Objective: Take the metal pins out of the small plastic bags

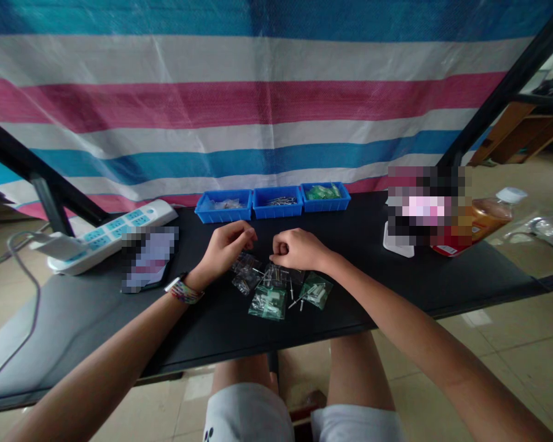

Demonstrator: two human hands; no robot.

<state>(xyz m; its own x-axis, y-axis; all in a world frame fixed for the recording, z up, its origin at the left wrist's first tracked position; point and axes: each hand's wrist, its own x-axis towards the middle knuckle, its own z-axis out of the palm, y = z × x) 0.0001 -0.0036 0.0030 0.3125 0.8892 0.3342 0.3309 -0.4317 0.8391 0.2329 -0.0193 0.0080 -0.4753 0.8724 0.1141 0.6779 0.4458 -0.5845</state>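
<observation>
My left hand (pixel 225 247), wearing a patterned wristband (pixel 187 291), is closed over the table, its fingers curled beside a clear bag of small parts (pixel 246 279). Close by on the right, my right hand (pixel 301 248) is closed too, thumb and fingers pinched together above another clear bag (pixel 275 276). Whatever either hand grips is too small or hidden to make out. Below the hands lie a green bag with white pieces (pixel 268 302) and a second green bag (pixel 317 291). Several loose metal pins (pixel 292 290), like blind rivets, are scattered among the bags.
Three blue bins stand behind: left with clear bags (pixel 223 215), middle with metal pins (pixel 277 211), right with green bags (pixel 325 205). A power strip (pixel 115 236) and a phone (pixel 150 261) lie left. A bottle (pixel 486 218) lies right. The black table's front edge (pixel 258 355) is near my legs.
</observation>
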